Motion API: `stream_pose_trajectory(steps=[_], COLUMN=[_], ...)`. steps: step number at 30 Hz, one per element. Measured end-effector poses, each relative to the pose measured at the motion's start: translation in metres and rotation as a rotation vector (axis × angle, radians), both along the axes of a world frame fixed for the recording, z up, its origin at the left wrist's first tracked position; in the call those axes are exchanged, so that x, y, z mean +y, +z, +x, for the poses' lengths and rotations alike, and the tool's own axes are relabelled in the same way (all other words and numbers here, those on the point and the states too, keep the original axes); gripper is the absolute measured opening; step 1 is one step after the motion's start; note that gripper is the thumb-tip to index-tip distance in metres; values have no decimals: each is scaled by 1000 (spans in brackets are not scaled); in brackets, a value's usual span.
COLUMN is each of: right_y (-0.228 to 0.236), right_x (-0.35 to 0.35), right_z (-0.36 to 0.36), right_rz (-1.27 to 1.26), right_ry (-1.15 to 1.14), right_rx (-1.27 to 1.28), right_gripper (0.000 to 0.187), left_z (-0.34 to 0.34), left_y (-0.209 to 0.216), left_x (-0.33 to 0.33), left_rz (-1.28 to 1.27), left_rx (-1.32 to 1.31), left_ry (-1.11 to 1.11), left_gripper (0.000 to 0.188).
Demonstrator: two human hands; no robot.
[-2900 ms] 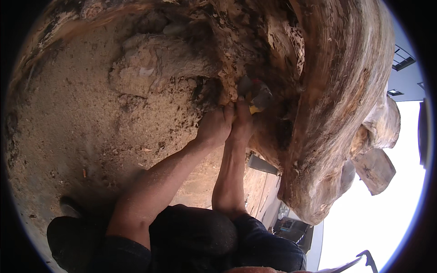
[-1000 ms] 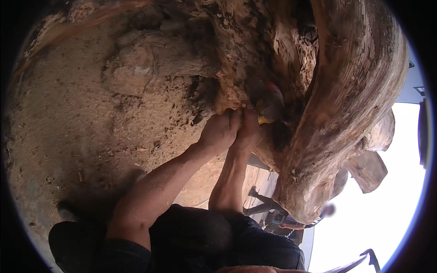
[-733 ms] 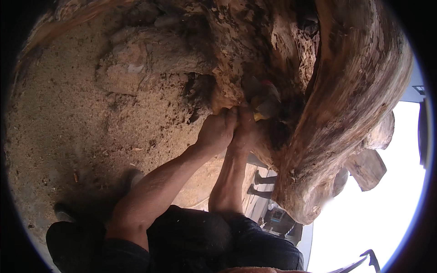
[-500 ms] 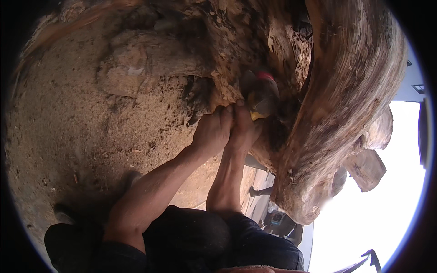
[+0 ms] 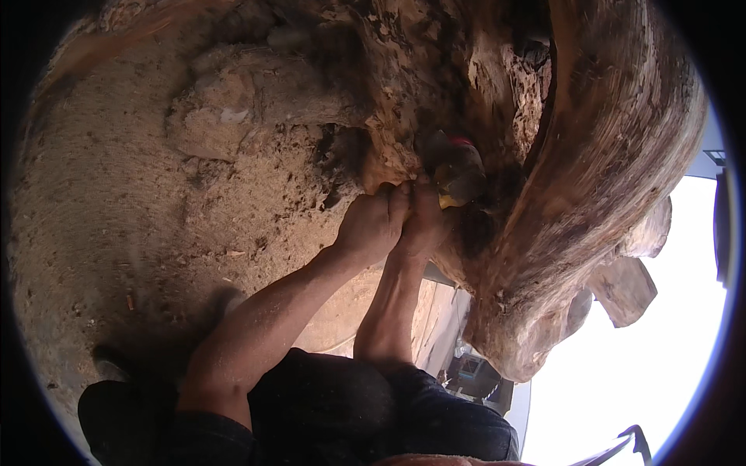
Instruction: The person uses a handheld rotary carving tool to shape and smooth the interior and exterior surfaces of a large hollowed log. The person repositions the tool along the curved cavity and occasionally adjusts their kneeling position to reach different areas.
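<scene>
Both my fists are closed side by side at a hollow in a large weathered tree stump. My right hand grips a power tool with a rounded grey body, a red band and a yellow part. Most of the tool is hidden by the hand and the shadow, so its exact kind does not show. My left hand presses against the right one, its fingers wrapped round something in the same grip, seemingly the tool's near end. The tool's far end lies close against the rough brown wood, where the contact is too dark to make out.
Sawdust and wood chips cover the ground at left. A thick root curves down on the right, with cut log ends beyond it. Behind my right forearm stands dark equipment. My dark-clothed legs are at the bottom.
The hands, tool and nearby wood appear slightly further right and lower in the picture. The scene looks darker. Both fists keep their grip.
</scene>
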State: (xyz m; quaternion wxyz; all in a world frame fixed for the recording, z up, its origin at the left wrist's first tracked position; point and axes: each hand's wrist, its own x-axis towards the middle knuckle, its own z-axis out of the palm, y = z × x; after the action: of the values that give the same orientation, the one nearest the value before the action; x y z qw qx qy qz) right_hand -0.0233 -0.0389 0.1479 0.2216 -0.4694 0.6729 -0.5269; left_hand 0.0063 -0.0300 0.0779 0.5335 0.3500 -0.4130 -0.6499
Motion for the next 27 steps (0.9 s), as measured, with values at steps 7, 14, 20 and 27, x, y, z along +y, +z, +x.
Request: stream_pose_trajectory(steps=[7,14,20,27], right_y=[-10,-7,-13,-12], right_x=[-3,1,-3,-13], right_z=[-21,-28,-22,-7], right_rz=[58,75,79,-44], right_ry=[18,-8,-20,59], right_rx=[-162,59,69,103], right_gripper=[22,30,34,38], left_z=[-24,10,-5,24], left_y=[-16,6,-11,1], left_x=[0,-2,0,-6], left_rz=[-127,-42,-105,70], left_rx=[-77,21,-83,32], left_ry=[124,57,174,15], left_gripper=[35,53,48,44])
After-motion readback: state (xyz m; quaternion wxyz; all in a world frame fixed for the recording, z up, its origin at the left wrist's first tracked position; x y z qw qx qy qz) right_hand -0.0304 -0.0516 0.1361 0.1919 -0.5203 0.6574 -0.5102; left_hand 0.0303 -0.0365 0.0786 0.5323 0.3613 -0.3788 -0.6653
